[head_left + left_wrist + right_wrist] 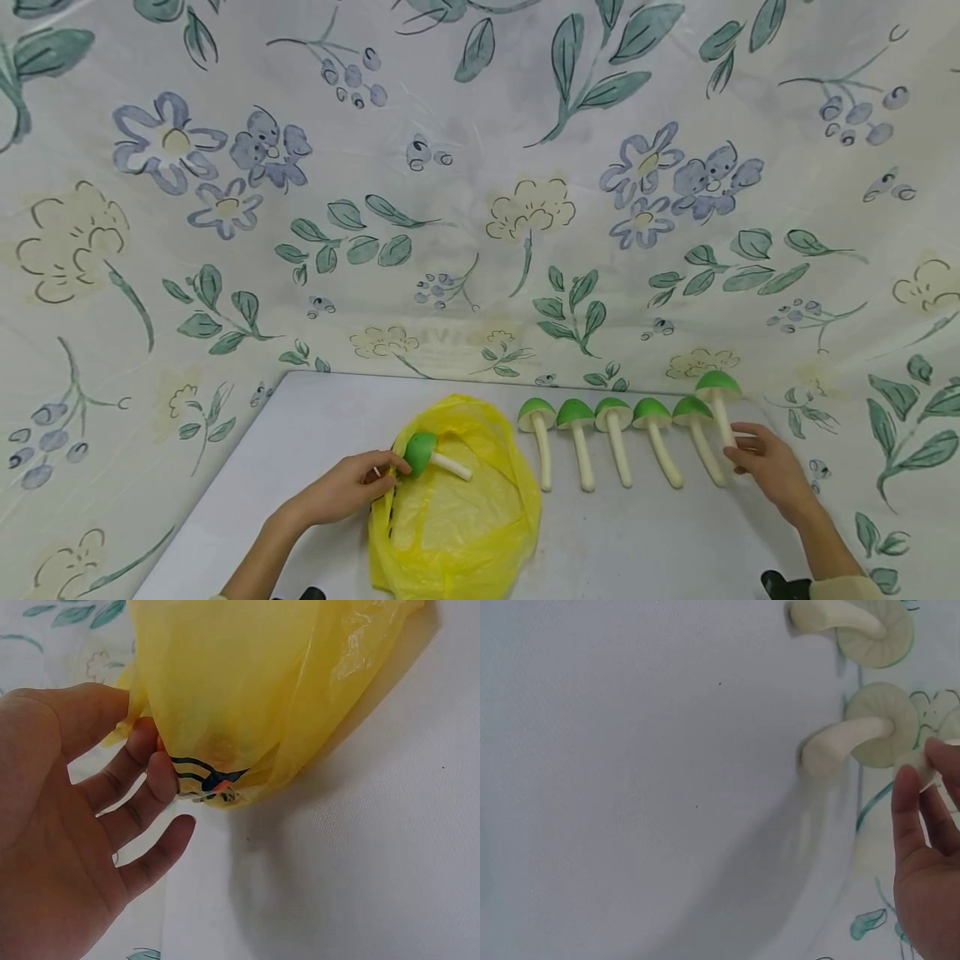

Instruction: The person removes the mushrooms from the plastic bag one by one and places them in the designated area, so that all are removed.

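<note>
On the left, my left hand (348, 486) pinches the rim of a yellow plastic bag (510, 508), its thumb on one side and fingertips on the other. A toy mushroom (452, 465) with a green cap and pale stem lies in the bag's mouth, its cap close to those fingertips. At the right, my right hand (776, 468) holds another green-capped mushroom (720, 408) by the lower stem, cap upward, at the end of a row. In the right wrist view, thumb and fingertips of the right hand (930, 855) pinch the pale stem end (915, 769).
Several more green-capped mushrooms (617, 446) lie side by side along the far part of the white table (600, 542), caps pointing away. Behind and around the table hangs a cloth (450, 167) printed with leaves and flowers. The bag's printed side (217, 780) faces the left palm.
</note>
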The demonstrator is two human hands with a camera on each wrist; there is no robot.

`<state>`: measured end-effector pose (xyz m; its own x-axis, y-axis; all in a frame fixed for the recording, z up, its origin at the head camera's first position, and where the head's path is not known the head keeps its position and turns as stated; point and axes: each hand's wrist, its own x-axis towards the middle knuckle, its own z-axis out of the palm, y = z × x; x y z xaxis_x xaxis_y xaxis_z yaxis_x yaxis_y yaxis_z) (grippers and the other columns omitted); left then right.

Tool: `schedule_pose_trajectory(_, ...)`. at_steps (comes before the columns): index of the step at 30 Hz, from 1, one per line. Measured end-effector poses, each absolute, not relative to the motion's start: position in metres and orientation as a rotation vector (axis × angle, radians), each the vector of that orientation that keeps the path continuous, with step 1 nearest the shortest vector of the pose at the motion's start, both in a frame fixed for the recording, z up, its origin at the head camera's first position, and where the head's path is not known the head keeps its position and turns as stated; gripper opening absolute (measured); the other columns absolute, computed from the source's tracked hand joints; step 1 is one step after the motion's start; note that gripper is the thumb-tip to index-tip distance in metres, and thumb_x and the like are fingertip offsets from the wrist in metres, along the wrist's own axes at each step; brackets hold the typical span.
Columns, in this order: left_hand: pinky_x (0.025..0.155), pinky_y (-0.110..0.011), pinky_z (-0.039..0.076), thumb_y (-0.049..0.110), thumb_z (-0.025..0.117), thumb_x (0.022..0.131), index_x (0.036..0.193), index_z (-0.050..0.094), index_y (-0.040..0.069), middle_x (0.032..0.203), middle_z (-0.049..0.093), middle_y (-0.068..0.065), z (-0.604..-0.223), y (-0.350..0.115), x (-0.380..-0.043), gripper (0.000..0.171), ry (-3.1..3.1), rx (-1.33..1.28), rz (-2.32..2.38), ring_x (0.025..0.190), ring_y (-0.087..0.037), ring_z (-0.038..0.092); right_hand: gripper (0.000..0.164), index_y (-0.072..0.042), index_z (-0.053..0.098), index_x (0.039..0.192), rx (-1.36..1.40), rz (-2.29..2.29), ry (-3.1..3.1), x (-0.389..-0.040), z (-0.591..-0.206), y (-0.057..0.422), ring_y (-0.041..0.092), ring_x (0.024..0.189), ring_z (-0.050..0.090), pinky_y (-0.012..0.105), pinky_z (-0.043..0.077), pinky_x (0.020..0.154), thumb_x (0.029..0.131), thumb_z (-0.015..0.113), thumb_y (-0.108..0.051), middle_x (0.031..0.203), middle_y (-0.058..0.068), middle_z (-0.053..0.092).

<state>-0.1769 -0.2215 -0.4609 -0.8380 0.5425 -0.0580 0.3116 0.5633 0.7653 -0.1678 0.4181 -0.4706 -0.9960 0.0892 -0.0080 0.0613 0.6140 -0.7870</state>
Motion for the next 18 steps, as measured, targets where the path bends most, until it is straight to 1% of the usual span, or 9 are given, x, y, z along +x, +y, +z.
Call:
schedule_pose_trajectory(6,0.071,-0.026,0.048,0.016,0.056,0.104,0.121,0.067,0.011,0.113,0.064,-0.009,-0.461,-0.223,-0.177,0.021,2.507,0.7,1.156,0.086,-0.017,0.052,0.058,0.01,0.035,0.145,-0.186,1.337,-2.802,-0.167,-0.473,0.424,0.024,0.092,0.068,0.033,0.053,0.077,0.102,0.06,-0.02,0.135,0.041,0.049)
schedule_pose_trajectory(12,0.071,-0.026,0.048,0.016,0.056,0.104,0.121,0.066,0.01,0.112,0.064,-0.009,-0.461,-0.224,-0.177,0.021,2.513,0.705,1.151,0.085,-0.016,0.053,0.051,0.012,0.037,0.138,-0.244,1.335,-2.813,-0.167,-0.475,0.43,0.025,0.094,0.067,0.03,0.054,0.075,0.101,0.059,-0.015,0.134,0.042,0.048)
schedule_pose_trajectory(18,0.072,-0.026,0.048,0.016,0.055,0.104,0.122,0.066,0.009,0.113,0.064,-0.01,-0.46,-0.225,-0.176,0.022,2.511,0.696,1.151,0.086,-0.017,0.053,0.046,0.011,0.04,0.135,-0.261,1.341,-2.803,-0.166,-0.481,0.434,0.027,0.098,0.067,0.029,0.056,0.074,0.1,0.059,-0.012,0.133,0.042,0.048)
